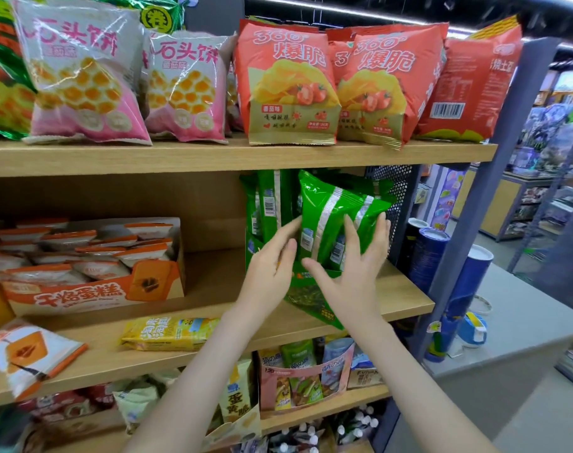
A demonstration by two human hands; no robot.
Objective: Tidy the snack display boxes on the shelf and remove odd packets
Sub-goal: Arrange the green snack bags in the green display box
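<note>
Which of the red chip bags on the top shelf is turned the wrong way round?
The rightmost red bag. It shows its barcode and fine print, while the other red bags face out, picturing chips and tomatoes.

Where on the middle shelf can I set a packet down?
Bare wood lies between the orange cake box and the green packets, behind the yellow packet. The right end is crowded: the left hand and the right hand touch those packets.

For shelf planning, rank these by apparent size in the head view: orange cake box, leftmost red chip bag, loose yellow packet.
1. orange cake box, clearly largest.
2. leftmost red chip bag.
3. loose yellow packet, smallest as seen; it lies flat, so its true size is unsure.
</note>
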